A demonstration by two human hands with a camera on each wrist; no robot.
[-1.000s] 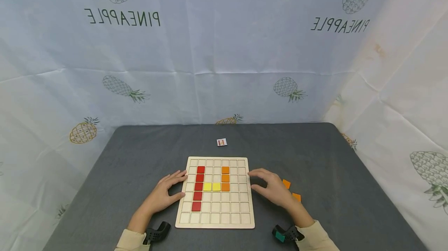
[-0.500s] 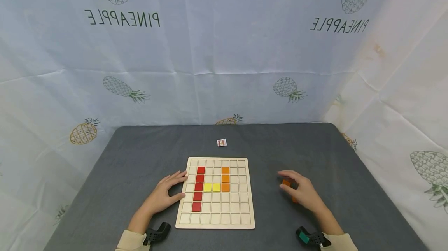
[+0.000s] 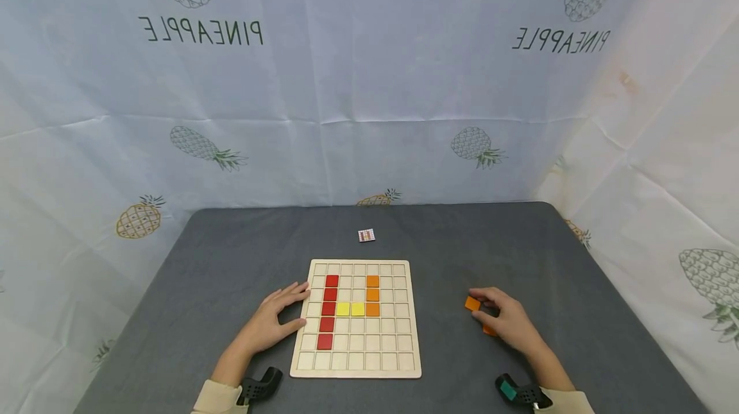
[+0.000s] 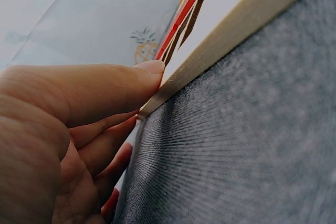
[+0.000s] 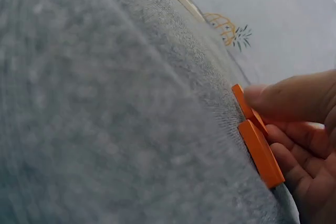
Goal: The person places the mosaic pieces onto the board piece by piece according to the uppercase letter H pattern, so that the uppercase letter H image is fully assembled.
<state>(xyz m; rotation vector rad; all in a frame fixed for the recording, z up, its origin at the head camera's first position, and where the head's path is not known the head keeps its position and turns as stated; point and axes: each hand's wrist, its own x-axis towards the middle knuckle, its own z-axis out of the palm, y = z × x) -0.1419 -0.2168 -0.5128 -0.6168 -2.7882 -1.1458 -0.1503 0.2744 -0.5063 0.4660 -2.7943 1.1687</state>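
A pale wooden grid board (image 3: 355, 366) lies mid-table. It bears a column of red tiles (image 3: 326, 324), two yellow tiles (image 3: 350, 309) and a short column of orange tiles (image 3: 372, 294). My left hand (image 3: 264, 324) rests at the board's left edge, fingers spread; its thumb touches the side in the left wrist view. To the right of the board, my right hand (image 3: 510, 321) pinches a loose orange tile (image 3: 472, 303) between thumb and forefinger. A second loose orange tile (image 5: 262, 156) lies just nearer, partly hidden by that hand in the head view.
A small printed card (image 3: 366, 235) lies behind the board. The dark grey tabletop (image 3: 242, 241) backs onto a white curtain (image 3: 369, 80) with pineapple prints. Black wrist devices sit below both hands.
My right hand has moved from the board's right edge out to the loose orange tiles and now pinches one. The left hand and the board have stayed put.
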